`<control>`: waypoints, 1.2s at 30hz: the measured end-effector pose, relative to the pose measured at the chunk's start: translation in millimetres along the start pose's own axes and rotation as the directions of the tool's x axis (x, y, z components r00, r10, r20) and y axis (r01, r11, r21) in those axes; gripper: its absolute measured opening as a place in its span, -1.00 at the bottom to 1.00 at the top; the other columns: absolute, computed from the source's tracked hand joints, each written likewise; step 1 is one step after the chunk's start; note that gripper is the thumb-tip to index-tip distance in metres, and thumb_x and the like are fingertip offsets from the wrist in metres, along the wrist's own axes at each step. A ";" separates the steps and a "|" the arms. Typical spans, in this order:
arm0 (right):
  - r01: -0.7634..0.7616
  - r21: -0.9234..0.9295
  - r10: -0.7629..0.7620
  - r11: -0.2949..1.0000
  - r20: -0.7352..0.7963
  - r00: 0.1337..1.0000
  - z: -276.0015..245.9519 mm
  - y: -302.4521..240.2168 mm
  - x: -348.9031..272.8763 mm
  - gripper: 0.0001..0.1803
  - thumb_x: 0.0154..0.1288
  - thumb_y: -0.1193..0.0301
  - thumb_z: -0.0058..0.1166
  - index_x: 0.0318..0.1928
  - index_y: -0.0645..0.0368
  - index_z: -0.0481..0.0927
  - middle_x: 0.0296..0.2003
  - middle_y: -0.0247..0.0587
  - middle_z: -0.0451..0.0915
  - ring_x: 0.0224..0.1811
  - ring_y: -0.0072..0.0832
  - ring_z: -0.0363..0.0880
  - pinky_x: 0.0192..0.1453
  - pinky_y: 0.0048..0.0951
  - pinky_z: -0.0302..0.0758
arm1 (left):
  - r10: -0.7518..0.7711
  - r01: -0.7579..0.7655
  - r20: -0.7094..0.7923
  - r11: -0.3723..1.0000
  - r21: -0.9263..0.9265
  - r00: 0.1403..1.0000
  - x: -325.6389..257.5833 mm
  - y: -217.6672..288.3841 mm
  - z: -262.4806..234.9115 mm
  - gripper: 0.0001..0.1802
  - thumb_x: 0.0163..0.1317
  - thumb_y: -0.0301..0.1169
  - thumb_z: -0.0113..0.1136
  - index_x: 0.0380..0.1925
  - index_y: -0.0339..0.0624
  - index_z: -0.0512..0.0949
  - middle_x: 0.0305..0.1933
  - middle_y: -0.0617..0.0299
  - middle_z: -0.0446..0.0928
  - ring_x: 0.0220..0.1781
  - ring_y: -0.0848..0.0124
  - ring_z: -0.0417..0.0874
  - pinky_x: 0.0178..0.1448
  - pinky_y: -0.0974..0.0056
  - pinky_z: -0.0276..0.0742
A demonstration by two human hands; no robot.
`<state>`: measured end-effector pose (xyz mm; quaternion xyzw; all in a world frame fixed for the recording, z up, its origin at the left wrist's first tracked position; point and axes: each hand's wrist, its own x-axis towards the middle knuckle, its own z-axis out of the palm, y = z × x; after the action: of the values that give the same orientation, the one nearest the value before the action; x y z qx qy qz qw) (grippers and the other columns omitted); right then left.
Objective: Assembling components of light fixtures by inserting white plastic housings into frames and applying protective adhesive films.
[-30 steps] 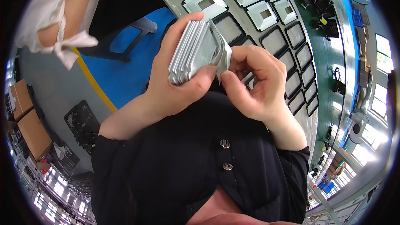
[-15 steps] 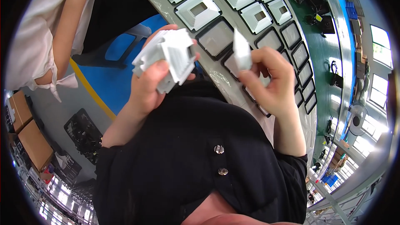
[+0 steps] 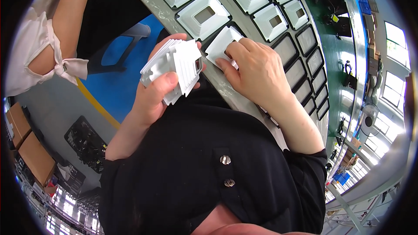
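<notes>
- The left hand [image 3: 154, 95] has its grip clenched round a stack of white plastic frames [image 3: 174, 67], thumb across the front and fingers behind.
- The stack sits just off the near edge of the grey worktop [image 3: 226, 89]; its long axis runs from about seven o'clock up to one o'clock, with the flat faces turned toward four o'clock.
- The right hand [image 3: 257, 72] lies flat, fingers pressing a single white frame [image 3: 220, 45] down on a dark slot of the worktop, not clenched.
- That frame points its corner toward twelve o'clock, touching the fingertips.
- More white frames [image 3: 202, 15] fill slots at twelve o'clock; empty dark slots [image 3: 300, 72] trail toward four o'clock.
- Another person's arm in a white sleeve [image 3: 48, 48] is at nine o'clock.
</notes>
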<state>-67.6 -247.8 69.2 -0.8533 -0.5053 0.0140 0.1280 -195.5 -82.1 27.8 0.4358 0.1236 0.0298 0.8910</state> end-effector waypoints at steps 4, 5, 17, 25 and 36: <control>-0.064 0.023 0.063 0.998 0.022 0.998 4.0 26.8 5.2 -0.76 0.17 0.31 0.23 -0.46 0.20 0.51 -0.54 -0.21 0.48 -0.49 -0.28 0.52 -0.37 -0.30 0.47 | -0.087 0.087 0.024 0.996 -0.018 0.996 28.2 -10.7 5.5 -0.16 0.03 -0.21 0.11 0.36 -0.19 0.12 0.33 -0.12 0.31 0.18 0.05 0.55 0.05 0.17 0.66; -0.073 0.029 0.073 0.997 0.012 0.997 5.1 31.1 6.3 -0.77 0.16 0.33 0.23 -0.47 0.20 0.51 -0.55 -0.22 0.48 -0.51 -0.29 0.51 -0.39 -0.31 0.47 | -0.098 0.099 0.024 0.995 -0.021 0.995 33.0 -12.9 5.8 -0.16 0.03 -0.21 0.11 0.36 -0.19 0.12 0.33 -0.12 0.31 0.18 0.05 0.55 0.05 0.17 0.66; -0.140 0.099 0.145 0.985 -0.042 0.989 12.8 48.7 9.9 -0.79 0.15 0.39 0.25 -0.49 0.21 0.52 -0.54 -0.22 0.48 -0.60 -0.34 0.50 -0.49 -0.38 0.45 | -0.140 0.144 0.055 0.987 -0.077 0.989 49.7 -18.2 9.4 -0.19 0.06 -0.29 0.16 0.33 -0.20 0.11 0.26 0.01 0.34 0.14 0.30 0.50 0.07 0.23 0.61; -0.250 0.238 0.264 0.938 -0.030 0.964 15.0 45.3 9.0 -0.78 0.15 0.37 0.26 -0.32 0.19 0.49 -0.55 -0.24 0.49 -0.60 -0.40 0.47 -0.48 -0.43 0.43 | -0.103 0.107 0.045 0.990 -0.096 0.994 47.9 -14.6 8.2 -0.21 0.08 -0.28 0.17 0.33 -0.22 0.13 0.24 0.00 0.36 0.13 0.26 0.52 0.08 0.21 0.61; -0.052 0.673 0.149 0.738 -0.088 0.985 -25.4 14.8 -25.1 -0.71 0.10 0.65 0.22 -0.12 0.20 0.59 -0.47 -0.37 0.54 -0.47 -0.63 0.46 -0.39 -0.64 0.37 | -0.099 0.124 0.170 0.982 -0.141 0.980 39.3 -6.0 40.6 -0.08 0.10 -0.07 0.12 0.39 -0.23 0.01 0.35 -0.14 0.24 0.35 0.12 0.37 0.37 0.12 0.32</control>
<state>-63.3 -281.4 87.7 -0.7757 -0.4099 0.1426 0.4581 -147.7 -110.7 39.4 0.3604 0.0722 -0.0466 0.9289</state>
